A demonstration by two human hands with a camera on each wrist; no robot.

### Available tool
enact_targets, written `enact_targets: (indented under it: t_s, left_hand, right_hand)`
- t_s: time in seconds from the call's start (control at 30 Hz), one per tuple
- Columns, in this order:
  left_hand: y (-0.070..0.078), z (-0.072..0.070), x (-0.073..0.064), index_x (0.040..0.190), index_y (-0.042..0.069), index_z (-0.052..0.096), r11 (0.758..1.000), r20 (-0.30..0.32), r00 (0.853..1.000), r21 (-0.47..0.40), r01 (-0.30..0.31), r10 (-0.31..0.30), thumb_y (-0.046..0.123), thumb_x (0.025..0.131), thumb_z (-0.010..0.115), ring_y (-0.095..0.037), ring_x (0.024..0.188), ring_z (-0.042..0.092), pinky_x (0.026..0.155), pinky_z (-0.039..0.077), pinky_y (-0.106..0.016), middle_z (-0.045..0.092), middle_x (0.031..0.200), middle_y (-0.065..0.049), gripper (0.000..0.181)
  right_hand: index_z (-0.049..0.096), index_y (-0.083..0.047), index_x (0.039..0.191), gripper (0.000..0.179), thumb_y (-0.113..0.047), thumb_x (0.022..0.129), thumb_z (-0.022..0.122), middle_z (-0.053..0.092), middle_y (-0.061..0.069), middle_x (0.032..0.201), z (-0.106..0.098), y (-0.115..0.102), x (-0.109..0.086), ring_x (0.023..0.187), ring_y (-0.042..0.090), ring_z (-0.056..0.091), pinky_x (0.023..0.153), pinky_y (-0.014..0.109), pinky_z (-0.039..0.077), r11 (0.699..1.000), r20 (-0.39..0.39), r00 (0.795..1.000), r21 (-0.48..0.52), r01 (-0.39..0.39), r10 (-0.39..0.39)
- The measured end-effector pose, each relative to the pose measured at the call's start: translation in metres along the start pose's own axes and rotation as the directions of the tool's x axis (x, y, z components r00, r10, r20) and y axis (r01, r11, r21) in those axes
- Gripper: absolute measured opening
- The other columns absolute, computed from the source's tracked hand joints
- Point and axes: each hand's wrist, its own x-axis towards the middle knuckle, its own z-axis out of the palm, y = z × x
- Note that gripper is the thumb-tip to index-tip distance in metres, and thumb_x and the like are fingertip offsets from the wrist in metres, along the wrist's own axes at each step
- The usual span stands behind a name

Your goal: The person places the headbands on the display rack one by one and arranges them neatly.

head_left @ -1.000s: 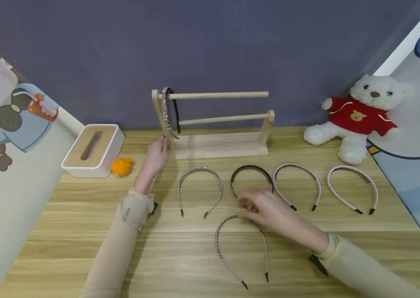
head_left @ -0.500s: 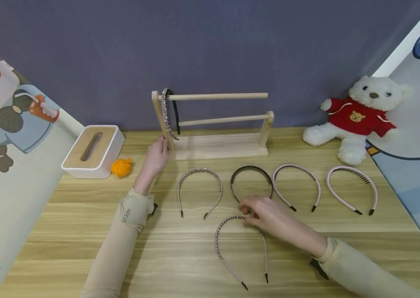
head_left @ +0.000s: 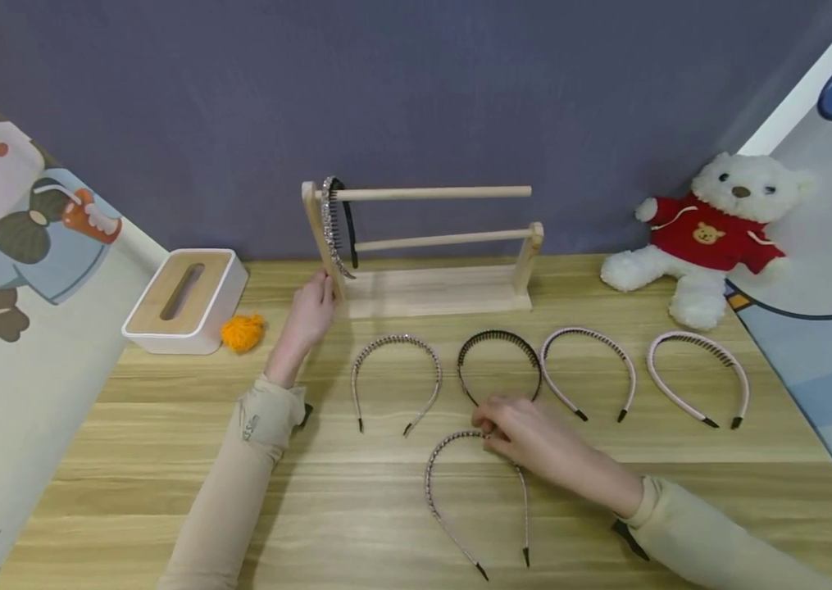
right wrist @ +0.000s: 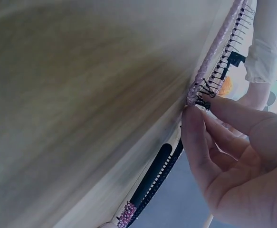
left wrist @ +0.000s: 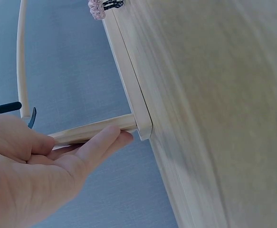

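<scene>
A beaded pink headband (head_left: 436, 485) lies nearest me on the wooden table (head_left: 165, 500). My right hand (head_left: 526, 434) pinches the top of its arch; the right wrist view shows thumb and fingers closed on the pink band (right wrist: 214, 47). My left hand (head_left: 308, 315) rests with straight fingers against the left post of a wooden two-rail stand (head_left: 423, 246), whose post (left wrist: 93, 130) shows between thumb and fingers in the left wrist view. A beaded headband (head_left: 328, 221) and a black one (head_left: 347, 225) hang on the stand's top rail.
Several headbands lie in a row behind my right hand: a beaded one (head_left: 395, 373), a black one (head_left: 498, 352), two pink ones (head_left: 588, 365) (head_left: 696, 373). A tissue box (head_left: 183, 299) and orange pompom (head_left: 242, 332) sit at left, a teddy bear (head_left: 711, 238) at right.
My right hand slid down from the black headband's end onto the top of the near beaded headband and closed on it. The left hand has stayed at the stand.
</scene>
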Motion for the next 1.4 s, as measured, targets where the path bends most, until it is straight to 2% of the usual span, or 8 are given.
enact_targets:
  t_s: [0.17, 0.3, 0.57, 0.83, 1.07, 1.23, 1.4]
  left_hand:
    - [0.0, 0.0, -0.001, 0.131, -0.012, 0.057, 1.0, 0.0, 1.0, -0.003, 0.0, 0.0, 0.012, 0.118, 0.031, -0.035, 0.086, 0.058, 0.077, 0.051, -0.049, 0.064, 0.102, -0.026, 0.038]
    - [0.001, -0.001, -0.002, 0.132, -0.013, 0.056, 1.0, 0.002, 1.0, -0.007, -0.002, 0.002, 0.012, 0.118, 0.031, -0.042, 0.095, 0.063, 0.085, 0.054, -0.056, 0.066, 0.108, -0.031, 0.038]
    - [0.001, -0.001, -0.002, 0.13, -0.013, 0.056, 1.0, 0.002, 1.0, -0.007, -0.008, 0.008, 0.011, 0.118, 0.031, -0.047, 0.105, 0.065, 0.093, 0.053, -0.059, 0.067, 0.113, -0.034, 0.037]
    - [0.001, -0.001, -0.003, 0.13, -0.012, 0.056, 1.0, 0.005, 1.0, -0.007, 0.003, -0.003, 0.013, 0.118, 0.03, -0.04, 0.091, 0.061, 0.082, 0.054, -0.054, 0.065, 0.105, -0.029, 0.038]
    - [0.001, 0.0, -0.003, 0.127, -0.011, 0.057, 1.0, -0.002, 1.0, -0.002, -0.007, 0.007, 0.013, 0.118, 0.031, -0.04, 0.093, 0.062, 0.083, 0.054, -0.055, 0.066, 0.106, -0.03, 0.036]
    - [0.001, 0.0, -0.002, 0.124, -0.01, 0.058, 1.0, -0.008, 1.0, -0.001, -0.014, 0.014, 0.012, 0.118, 0.032, -0.034, 0.083, 0.058, 0.073, 0.05, -0.046, 0.065, 0.1, -0.027, 0.034]
    - [0.002, 0.0, -0.002, 0.12, -0.01, 0.058, 1.0, -0.012, 1.0, 0.006, -0.019, 0.019, 0.011, 0.118, 0.033, -0.031, 0.079, 0.055, 0.071, 0.048, -0.045, 0.062, 0.093, -0.022, 0.033]
  right_hand:
    - [0.077, -0.003, 0.105, 0.024, 0.004, 0.084, 0.086, 0.071, 0.001, 0.093, 0.002, -0.001, 0.0, 0.08, 0.011, 0.068, 0.07, 0.022, 0.058, 1.0, -0.011, 1.0, -0.003, 0.016, -0.016]
    - [0.077, -0.003, 0.105, 0.023, 0.005, 0.085, 0.084, 0.07, 0.0, 0.092, 0.002, -0.001, -0.001, 0.079, 0.009, 0.067, 0.07, 0.022, 0.057, 1.0, -0.016, 1.0, 0.005, 0.021, -0.021]
    - [0.078, -0.003, 0.105, 0.021, 0.005, 0.086, 0.082, 0.071, 0.002, 0.094, 0.002, -0.002, -0.004, 0.079, 0.011, 0.067, 0.07, 0.023, 0.058, 1.0, -0.019, 1.0, 0.001, 0.023, -0.023]
    - [0.081, -0.003, 0.106, 0.019, 0.004, 0.088, 0.082, 0.07, 0.004, 0.096, -0.002, -0.004, -0.005, 0.078, 0.013, 0.068, 0.069, 0.023, 0.058, 1.0, -0.001, 1.0, -0.011, 0.02, -0.02]
    - [0.079, -0.003, 0.103, 0.018, 0.006, 0.088, 0.08, 0.071, 0.004, 0.097, -0.003, -0.004, -0.005, 0.08, 0.015, 0.069, 0.069, 0.024, 0.059, 1.0, -0.027, 0.999, 0.008, 0.02, -0.02]
    - [0.078, -0.004, 0.104, 0.019, 0.006, 0.088, 0.081, 0.072, 0.003, 0.098, -0.004, -0.004, -0.005, 0.082, 0.015, 0.069, 0.071, 0.026, 0.059, 1.0, -0.034, 0.999, 0.001, 0.022, -0.022]
    - [0.078, -0.002, 0.104, 0.02, 0.009, 0.087, 0.081, 0.074, 0.004, 0.093, -0.009, -0.005, -0.004, 0.081, 0.012, 0.07, 0.072, 0.024, 0.059, 0.997, -0.032, 0.999, 0.07, 0.013, -0.011]
